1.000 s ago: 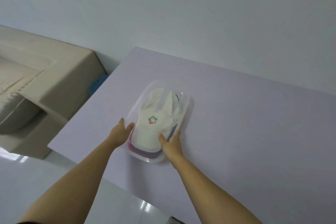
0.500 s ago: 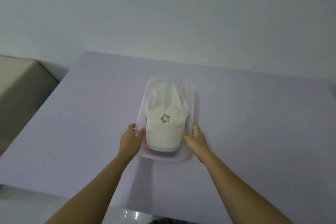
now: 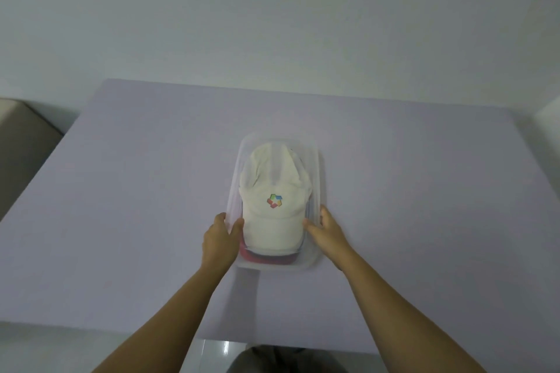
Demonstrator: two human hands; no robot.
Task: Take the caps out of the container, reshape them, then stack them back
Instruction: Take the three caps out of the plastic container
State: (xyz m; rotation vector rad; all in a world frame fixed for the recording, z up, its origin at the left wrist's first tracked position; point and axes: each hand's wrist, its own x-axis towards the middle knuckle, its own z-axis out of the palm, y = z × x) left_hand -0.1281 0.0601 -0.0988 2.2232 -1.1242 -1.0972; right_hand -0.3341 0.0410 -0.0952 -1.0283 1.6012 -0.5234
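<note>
A clear plastic container stands in the middle of the lilac table. A stack of caps fills it. On top lies a white cap with a coloured logo, its brim toward me. Under it shows the edge of a red cap. My left hand grips the container's left wall, thumb over the rim. My right hand grips the right wall the same way, thumb inside by the white brim.
A pale wall rises just behind the table's far edge. A beige sofa arm stands off the table's left side. The table's near edge runs just under my forearms, with shiny floor below.
The view has swung right, and the container now sits square in front of me. Both hands have shifted from its near end to its two side walls.
</note>
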